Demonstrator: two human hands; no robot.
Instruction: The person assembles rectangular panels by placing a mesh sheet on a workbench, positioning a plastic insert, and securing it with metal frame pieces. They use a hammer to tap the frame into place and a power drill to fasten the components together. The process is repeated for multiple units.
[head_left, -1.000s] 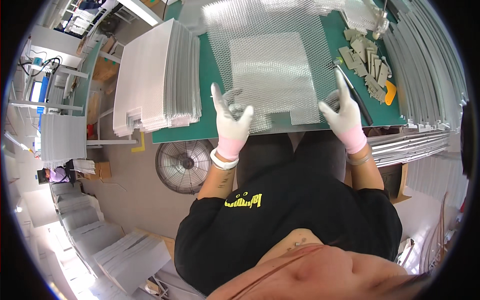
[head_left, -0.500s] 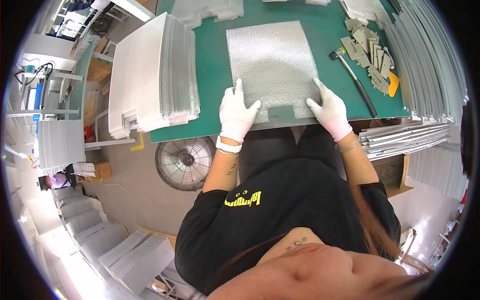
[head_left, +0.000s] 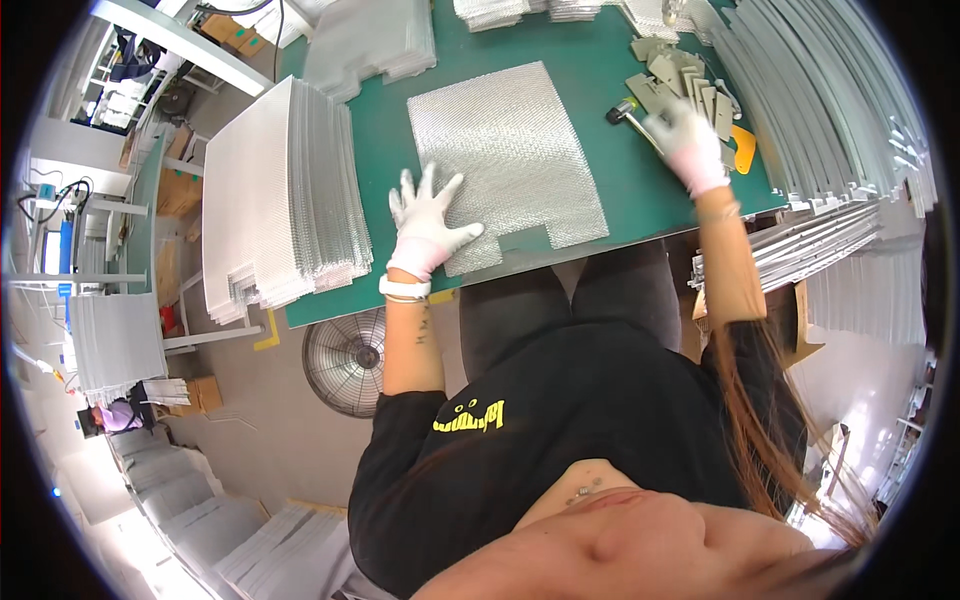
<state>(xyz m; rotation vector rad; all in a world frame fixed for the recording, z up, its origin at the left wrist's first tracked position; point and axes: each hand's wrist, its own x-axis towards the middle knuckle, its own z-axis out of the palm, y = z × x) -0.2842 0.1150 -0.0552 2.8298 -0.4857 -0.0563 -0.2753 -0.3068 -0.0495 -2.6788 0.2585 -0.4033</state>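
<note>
A silvery mesh sheet (head_left: pixel 510 150) with a notch in its near edge lies flat on the green table (head_left: pixel 385 150). My left hand (head_left: pixel 428 222), in a white glove, rests on the sheet's left edge with its fingers spread. Farther right, my gloved right hand (head_left: pixel 688 145) is over the handle of a mallet (head_left: pixel 622 109), beside a heap of small greyish plates (head_left: pixel 690 80). Motion smears its fingers, and I cannot see whether they grip the handle. Part of the handle is hidden beneath the hand and forearm.
Left of the sheet stands a tall stack of mesh sheets (head_left: pixel 265 190), with another stack (head_left: pixel 370 45) behind it. A yellow-orange flat piece (head_left: pixel 743 149) lies by the plates. Long metal strips (head_left: pixel 810 110) line the right side. A floor fan (head_left: pixel 350 360) stands below the table edge.
My right hand has left the sheet's right edge and moved right and away from me to the mallet. My left hand has opened wider on the sheet. The whole view has shifted slightly.
</note>
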